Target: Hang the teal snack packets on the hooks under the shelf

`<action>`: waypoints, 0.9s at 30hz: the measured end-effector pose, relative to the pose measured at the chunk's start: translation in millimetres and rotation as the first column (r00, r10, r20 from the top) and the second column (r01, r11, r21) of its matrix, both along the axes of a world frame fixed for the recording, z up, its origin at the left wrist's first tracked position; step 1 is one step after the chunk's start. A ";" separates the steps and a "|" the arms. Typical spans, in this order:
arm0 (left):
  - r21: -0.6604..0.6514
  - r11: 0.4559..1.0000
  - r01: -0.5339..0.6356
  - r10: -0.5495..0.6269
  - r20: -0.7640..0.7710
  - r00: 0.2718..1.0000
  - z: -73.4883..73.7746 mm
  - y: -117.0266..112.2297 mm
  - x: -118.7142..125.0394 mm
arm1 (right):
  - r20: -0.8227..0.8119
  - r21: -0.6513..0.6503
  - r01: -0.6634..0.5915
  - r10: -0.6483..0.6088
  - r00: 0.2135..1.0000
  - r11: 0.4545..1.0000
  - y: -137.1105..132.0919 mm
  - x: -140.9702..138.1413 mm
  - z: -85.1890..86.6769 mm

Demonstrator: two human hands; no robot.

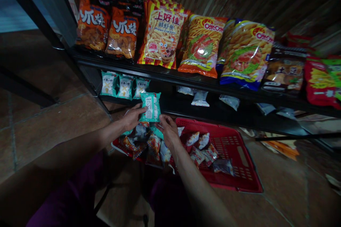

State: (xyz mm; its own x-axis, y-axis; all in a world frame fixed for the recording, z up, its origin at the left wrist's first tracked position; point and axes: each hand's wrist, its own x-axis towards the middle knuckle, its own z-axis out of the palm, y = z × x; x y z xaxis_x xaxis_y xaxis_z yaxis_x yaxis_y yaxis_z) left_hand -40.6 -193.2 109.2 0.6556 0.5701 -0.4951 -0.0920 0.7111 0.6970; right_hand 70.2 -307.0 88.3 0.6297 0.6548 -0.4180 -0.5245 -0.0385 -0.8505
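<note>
A teal snack bag (150, 107) is held up in front of the lower shelf, its printed back panel facing me. My left hand (134, 116) grips its left edge, thumb across the front. At its lower right corner, my right hand (168, 130) has its fingers closed on the bag, the fingertips partly hidden. Three similar teal bags (125, 87) stand side by side on the lower shelf, just left of the held one. Below my hands is a red plastic basket (239, 149) with several small snack bags (153, 146) in it, partly covered by my right forearm.
The black upper shelf (160, 72) carries a row of larger bags, including orange-black ones (122, 33), prawn crackers (162, 35) and a brown bag (286, 71). Pale packets (200, 98) lie on the lower shelf. A dark metal post (34, 10) rises at left. Tiled floor (53, 127) surrounds the basket.
</note>
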 end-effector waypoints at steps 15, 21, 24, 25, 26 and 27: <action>0.266 0.950 -0.165 0.189 -0.066 0.980 -9.2 14.7 2.0 | 0.285 -0.004 -0.035 0.034 0.958 0.999 -3.9 8.9 -15.2; 0.501 0.858 -0.113 0.192 -0.108 0.976 -10.6 32.9 -1.4 | 0.417 -0.046 -0.050 0.065 0.906 0.998 -8.3 12.7 -14.8; 0.551 0.833 -0.038 0.130 -0.130 0.983 -8.6 34.3 -3.0 | 0.460 -0.071 -0.027 0.057 0.886 0.997 -8.8 14.0 -14.2; 0.544 0.839 -0.020 0.107 -0.130 0.986 -8.4 34.1 -3.3 | 0.464 -0.077 -0.024 0.057 0.884 0.997 -8.9 14.4 -14.1; 0.524 0.852 -0.004 0.082 -0.126 0.989 -8.6 33.8 -3.4 | 0.461 -0.080 -0.022 0.057 0.886 0.997 -9.1 14.7 -14.0; 0.500 0.866 0.006 0.061 -0.118 0.991 -9.3 33.6 -3.3 | 0.453 -0.082 -0.019 0.054 0.890 0.996 -9.2 14.9 -14.0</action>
State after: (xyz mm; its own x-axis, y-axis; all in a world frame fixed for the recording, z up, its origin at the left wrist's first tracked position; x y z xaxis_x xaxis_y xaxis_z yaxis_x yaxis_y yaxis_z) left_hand -43.9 -159.6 99.9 0.5872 0.7797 -0.2175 0.0061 0.2643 0.9644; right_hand 85.0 -316.1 74.3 0.7388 0.6594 -0.1391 -0.0778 -0.1216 -0.9895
